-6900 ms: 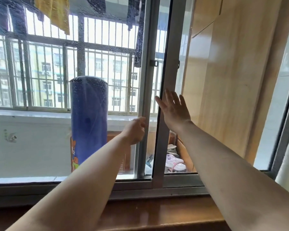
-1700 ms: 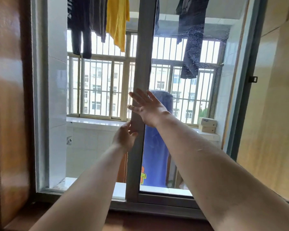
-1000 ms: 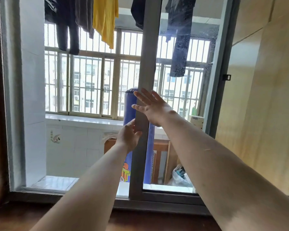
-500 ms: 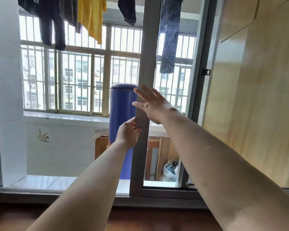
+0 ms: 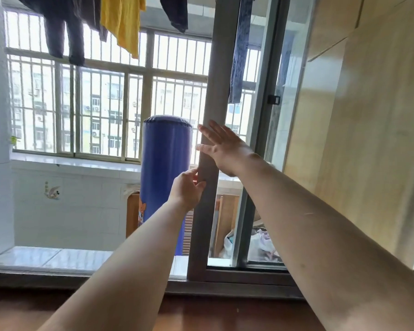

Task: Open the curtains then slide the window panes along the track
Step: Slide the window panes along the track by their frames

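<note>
Two bare hands of yours are on the grey metal upright stile of the sliding window pane [image 5: 213, 111], which stands a little right of the middle of the opening. Your left hand [image 5: 186, 189] is curled around the stile's left edge, fingers wrapped behind it and thumb on the near face, so it grips the stile. Your right hand [image 5: 221, 148] lies just above the left one, flat and spread, palm pressed on the stile's near face and fingers [image 5: 206, 133] reaching past its left edge; it grasps nothing. The foot of the stile sits in the grey bottom track [image 5: 237, 279] above the dark brown wooden sill [image 5: 201, 314]. Left of the stile the opening is unglazed. Right of the stile, a second grey frame upright [image 5: 264, 91] with a small black latch [image 5: 273, 99] stands close by. Just left of the stile, outside, stands a tall blue padded cylinder [image 5: 165, 163]. Above and left of it hang a yellow cloth [image 5: 123, 20] and dark clothes [image 5: 65, 29].
</note>
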`<action>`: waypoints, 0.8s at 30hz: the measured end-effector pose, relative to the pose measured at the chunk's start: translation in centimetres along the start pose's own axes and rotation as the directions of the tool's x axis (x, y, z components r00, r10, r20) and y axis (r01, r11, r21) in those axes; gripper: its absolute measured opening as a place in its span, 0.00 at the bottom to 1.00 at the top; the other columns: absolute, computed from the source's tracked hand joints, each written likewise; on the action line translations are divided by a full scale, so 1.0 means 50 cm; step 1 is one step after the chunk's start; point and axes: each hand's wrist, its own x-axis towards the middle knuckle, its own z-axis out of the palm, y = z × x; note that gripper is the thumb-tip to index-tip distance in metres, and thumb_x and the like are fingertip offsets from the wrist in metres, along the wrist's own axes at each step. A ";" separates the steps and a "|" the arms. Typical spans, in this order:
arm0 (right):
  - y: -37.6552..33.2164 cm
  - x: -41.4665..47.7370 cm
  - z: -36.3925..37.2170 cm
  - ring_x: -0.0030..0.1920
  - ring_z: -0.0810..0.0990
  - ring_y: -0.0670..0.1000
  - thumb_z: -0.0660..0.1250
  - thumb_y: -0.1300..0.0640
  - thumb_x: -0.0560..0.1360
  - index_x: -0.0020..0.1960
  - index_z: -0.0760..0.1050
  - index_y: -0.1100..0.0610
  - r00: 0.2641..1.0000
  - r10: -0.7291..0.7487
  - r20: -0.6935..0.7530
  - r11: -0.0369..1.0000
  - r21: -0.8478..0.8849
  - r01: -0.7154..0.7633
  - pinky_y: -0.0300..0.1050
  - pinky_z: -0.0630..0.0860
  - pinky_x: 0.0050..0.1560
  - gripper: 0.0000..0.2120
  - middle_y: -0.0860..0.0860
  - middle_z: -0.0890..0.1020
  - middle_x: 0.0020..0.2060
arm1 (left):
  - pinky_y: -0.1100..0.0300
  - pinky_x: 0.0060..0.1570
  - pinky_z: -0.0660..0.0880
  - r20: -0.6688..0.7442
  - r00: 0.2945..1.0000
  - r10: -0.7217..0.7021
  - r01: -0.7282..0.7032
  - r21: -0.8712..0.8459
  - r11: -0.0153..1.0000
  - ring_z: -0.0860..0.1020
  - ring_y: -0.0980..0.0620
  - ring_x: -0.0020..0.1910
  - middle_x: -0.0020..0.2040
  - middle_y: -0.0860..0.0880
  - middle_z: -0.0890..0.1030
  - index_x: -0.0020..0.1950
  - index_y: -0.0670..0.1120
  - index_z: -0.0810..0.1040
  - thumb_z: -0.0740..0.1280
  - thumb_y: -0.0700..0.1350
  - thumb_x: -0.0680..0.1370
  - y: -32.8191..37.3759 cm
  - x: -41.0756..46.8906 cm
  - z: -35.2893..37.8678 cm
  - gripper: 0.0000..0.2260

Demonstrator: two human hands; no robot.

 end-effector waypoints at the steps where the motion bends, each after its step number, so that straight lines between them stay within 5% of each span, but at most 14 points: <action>1: 0.007 -0.004 0.003 0.78 0.33 0.52 0.47 0.65 0.82 0.78 0.50 0.43 1.000 0.005 0.001 1.000 0.001 -0.005 0.52 0.36 0.76 0.29 0.48 0.36 0.78 | 0.67 0.43 0.73 0.004 1.000 0.000 0.000 0.003 1.000 0.83 0.52 0.49 0.53 0.51 0.85 0.66 0.50 0.76 0.66 0.42 0.76 0.006 -0.001 0.006 0.18; 7: 0.054 -0.037 0.016 0.78 0.34 0.51 0.47 0.65 0.83 0.78 0.50 0.42 1.000 0.024 0.011 1.000 0.015 -0.024 0.51 0.36 0.75 0.29 0.47 0.36 0.78 | 0.54 0.52 0.80 0.020 1.000 -0.017 0.017 -0.038 0.999 0.83 0.49 0.51 0.56 0.48 0.84 0.67 0.48 0.75 0.66 0.43 0.77 0.039 -0.009 0.060 0.18; 24: 0.146 -0.101 0.045 0.78 0.35 0.51 0.48 0.65 0.82 0.78 0.51 0.44 0.999 0.032 0.027 0.998 0.061 -0.033 0.51 0.38 0.77 0.29 0.47 0.37 0.78 | 0.51 0.56 0.79 0.022 0.999 -0.040 0.040 -0.030 0.999 0.82 0.45 0.54 0.59 0.44 0.82 0.69 0.45 0.72 0.65 0.42 0.78 0.117 -0.030 0.157 0.19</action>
